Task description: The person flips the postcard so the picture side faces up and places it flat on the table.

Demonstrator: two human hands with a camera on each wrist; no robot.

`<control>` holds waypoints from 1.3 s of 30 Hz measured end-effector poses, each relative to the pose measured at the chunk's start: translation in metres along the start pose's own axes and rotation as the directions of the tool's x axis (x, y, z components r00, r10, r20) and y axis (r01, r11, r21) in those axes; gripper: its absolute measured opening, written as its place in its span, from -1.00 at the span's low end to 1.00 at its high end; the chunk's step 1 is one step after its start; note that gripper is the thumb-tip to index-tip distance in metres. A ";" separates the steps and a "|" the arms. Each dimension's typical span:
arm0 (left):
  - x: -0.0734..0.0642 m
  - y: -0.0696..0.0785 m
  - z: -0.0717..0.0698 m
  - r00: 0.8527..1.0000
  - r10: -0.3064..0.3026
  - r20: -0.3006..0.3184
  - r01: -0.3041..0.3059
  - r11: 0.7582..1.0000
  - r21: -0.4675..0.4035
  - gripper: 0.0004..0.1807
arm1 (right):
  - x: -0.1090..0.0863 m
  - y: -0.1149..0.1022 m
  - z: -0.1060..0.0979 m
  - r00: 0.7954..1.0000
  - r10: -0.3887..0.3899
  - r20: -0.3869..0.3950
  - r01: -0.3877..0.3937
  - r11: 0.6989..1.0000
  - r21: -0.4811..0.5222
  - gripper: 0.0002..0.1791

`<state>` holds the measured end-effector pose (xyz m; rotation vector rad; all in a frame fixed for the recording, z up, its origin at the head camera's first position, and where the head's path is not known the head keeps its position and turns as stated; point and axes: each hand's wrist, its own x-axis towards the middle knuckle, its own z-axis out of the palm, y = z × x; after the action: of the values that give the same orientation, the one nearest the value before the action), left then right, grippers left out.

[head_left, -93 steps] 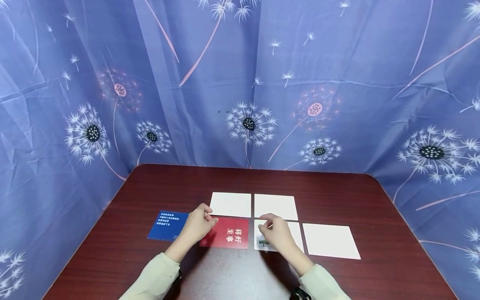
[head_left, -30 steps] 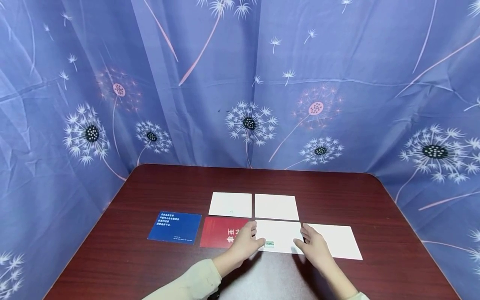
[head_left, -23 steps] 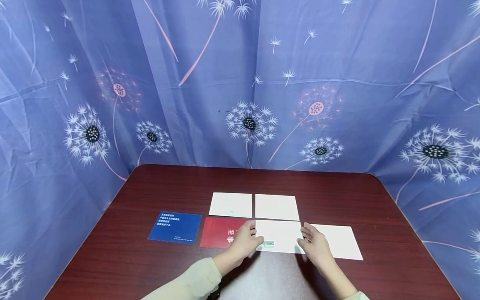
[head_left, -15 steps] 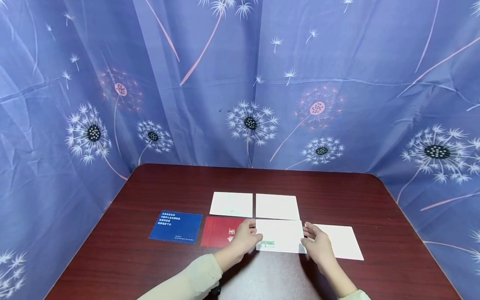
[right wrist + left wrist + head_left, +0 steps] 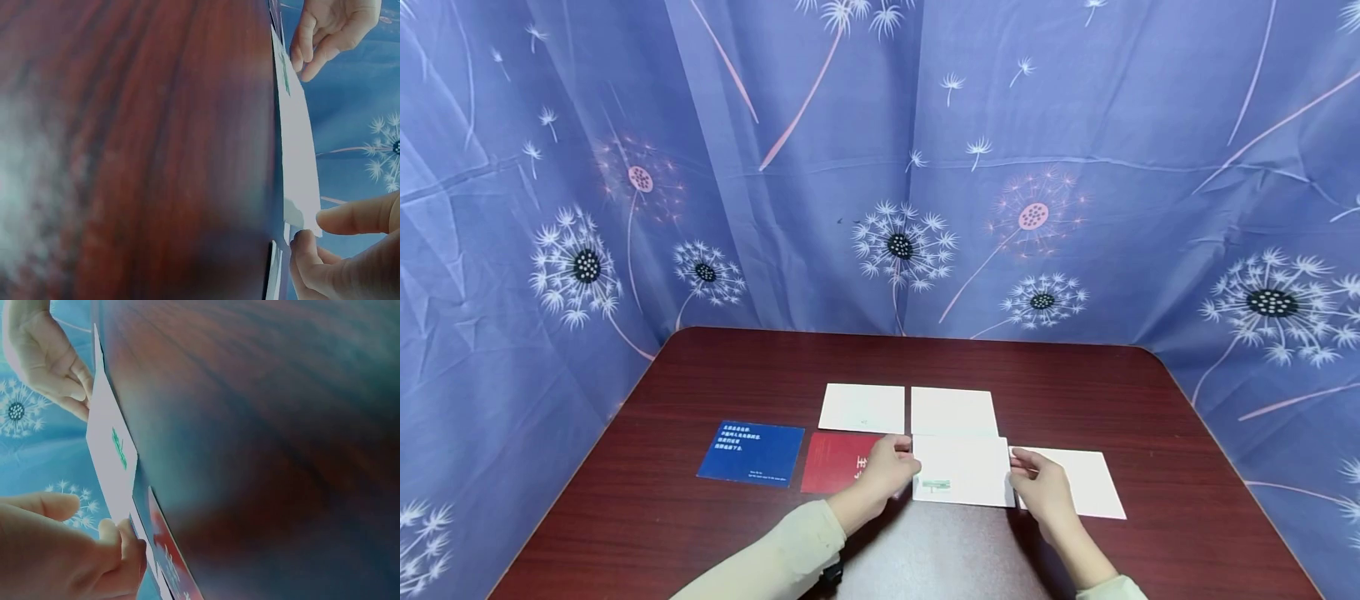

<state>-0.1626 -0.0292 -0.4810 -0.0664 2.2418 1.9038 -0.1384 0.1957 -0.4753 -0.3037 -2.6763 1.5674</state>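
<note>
A white card (image 5: 962,467) with a small green picture near its lower left corner is between my two hands, its far edge tilted up off the table and overlapping the white card behind it. My right hand (image 5: 1043,487) pinches its right end; in the right wrist view the thumb (image 5: 356,215) is on one side of the corner and the fingertips on the other. At the left end, my left hand (image 5: 883,473) touches the card with its fingertips (image 5: 111,531), while the thumb stays apart from it. This hand covers part of a red card (image 5: 832,462) bearing white characters.
Two more white cards (image 5: 861,408) (image 5: 953,410) lie side by side in the back row. To the right, partly behind my right hand, is another white card (image 5: 1090,483). A blue card (image 5: 751,452) with white writing lies at the left on the dark wooden table (image 5: 1037,375). A dandelion-print curtain (image 5: 820,192) encloses the table.
Both hands have moved right from the red card and the white card to the latter's two ends. Over the last second my right hand has closed on its edge, and its far edge has risen.
</note>
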 end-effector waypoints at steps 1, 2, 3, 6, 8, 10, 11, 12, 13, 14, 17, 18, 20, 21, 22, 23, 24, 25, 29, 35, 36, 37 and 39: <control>0.001 -0.001 0.000 1.000 -0.006 0.003 0.006 1.000 -0.008 -0.44 | 0.000 0.000 -0.001 1.000 0.003 -0.005 -0.003 1.000 -0.004 -0.58; 0.001 -0.001 -0.001 1.000 -0.009 0.008 0.009 1.000 -0.019 -0.44 | 0.000 0.000 -0.001 1.000 0.009 -0.010 -0.009 1.000 -0.010 -0.60; 0.001 -0.001 -0.001 1.000 -0.013 0.012 0.014 0.999 -0.029 -0.45 | 0.000 0.000 -0.001 1.000 0.015 -0.015 -0.015 1.000 -0.017 -0.62; 0.002 0.000 -0.002 1.000 -0.014 0.025 0.015 0.998 -0.063 -0.47 | 0.001 0.000 -0.003 0.999 0.027 -0.023 -0.027 1.000 -0.015 -0.68; 0.002 0.001 -0.002 1.000 -0.008 0.026 0.010 0.997 -0.079 -0.49 | 0.001 0.000 -0.003 0.999 0.032 -0.031 -0.033 0.999 -0.014 -0.70; 0.002 0.002 -0.003 1.000 -0.001 0.021 0.003 0.997 -0.083 -0.50 | 0.001 0.000 -0.004 0.999 0.033 -0.037 -0.033 0.999 0.003 -0.72; 0.002 0.003 -0.003 1.000 0.000 0.018 0.002 0.996 -0.085 -0.51 | 0.001 0.000 -0.005 0.999 0.036 -0.039 -0.036 0.999 0.007 -0.72; 0.002 0.004 -0.003 1.000 0.002 0.013 -0.001 0.996 -0.084 -0.51 | 0.001 0.000 -0.005 0.998 0.041 -0.043 -0.041 0.999 0.012 -0.73; 0.002 0.004 -0.004 1.000 0.000 0.008 0.000 0.996 -0.084 -0.51 | 0.001 0.000 -0.006 0.998 0.044 -0.045 -0.044 0.999 0.021 -0.73; 0.002 0.005 -0.004 1.000 0.007 0.003 -0.007 0.997 -0.079 -0.52 | 0.001 0.000 -0.006 0.998 0.044 -0.046 -0.043 0.999 0.034 -0.73; 0.002 0.005 -0.005 0.999 0.038 -0.014 -0.038 0.998 -0.058 -0.54 | 0.002 -0.001 -0.007 0.997 0.052 -0.060 -0.048 0.996 0.074 -0.74; 0.002 0.006 -0.006 0.999 0.048 -0.018 -0.049 0.997 -0.061 -0.54 | 0.003 -0.001 -0.008 0.996 0.056 -0.064 -0.050 0.995 0.089 -0.73; 0.003 0.005 -0.007 0.998 0.066 -0.024 -0.068 0.995 -0.069 -0.56 | 0.003 -0.001 -0.009 0.996 0.065 -0.068 -0.056 0.991 0.122 -0.73; 0.003 0.005 -0.008 0.997 0.074 -0.026 -0.076 0.994 -0.082 -0.56 | 0.003 -0.002 -0.009 0.995 0.071 -0.070 -0.061 0.989 0.135 -0.72; 0.004 0.006 -0.008 0.997 0.075 -0.028 -0.077 0.992 -0.098 -0.56 | 0.003 -0.002 -0.009 0.995 0.074 -0.070 -0.062 0.987 0.150 -0.72; 0.004 0.006 -0.009 0.996 0.079 -0.030 -0.082 0.990 -0.112 -0.57 | 0.003 -0.003 -0.009 0.995 0.074 -0.067 -0.062 0.984 0.164 -0.71; 0.005 0.006 -0.009 0.996 0.081 -0.032 -0.085 0.989 -0.120 -0.59 | 0.003 -0.004 -0.010 0.995 0.075 -0.066 -0.062 0.982 0.181 -0.70; 0.006 0.006 -0.010 0.996 0.084 -0.037 -0.088 0.989 -0.119 -0.60 | 0.003 -0.005 -0.010 0.995 0.075 -0.067 -0.061 0.978 0.198 -0.70; 0.008 0.007 -0.012 0.996 0.084 -0.043 -0.088 0.990 -0.113 -0.69 | 0.003 -0.009 -0.010 0.994 0.076 -0.074 -0.054 0.962 0.268 -0.67; 0.008 0.009 -0.015 0.996 0.085 -0.023 -0.088 0.983 -0.160 -0.71 | 0.004 -0.014 -0.011 0.991 0.089 -0.096 -0.051 0.937 0.347 -0.65; 0.006 0.011 -0.015 0.996 0.090 -0.021 -0.092 0.982 -0.166 -0.72 | 0.005 -0.014 -0.011 0.991 0.094 -0.099 -0.052 0.931 0.362 -0.65; 0.003 0.015 -0.016 0.995 0.096 -0.023 -0.099 0.980 -0.171 -0.73 | 0.005 -0.014 -0.011 0.990 0.097 -0.101 -0.053 0.926 0.374 -0.65; 0.001 0.019 -0.017 0.993 0.114 -0.029 -0.117 0.976 -0.182 -0.76 | 0.005 -0.013 -0.010 0.989 0.104 -0.106 -0.053 0.915 0.400 -0.65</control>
<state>-0.1688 -0.0423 -0.4598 0.0201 2.1187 2.1752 -0.1446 0.1993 -0.4589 -0.4791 -2.2090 1.9883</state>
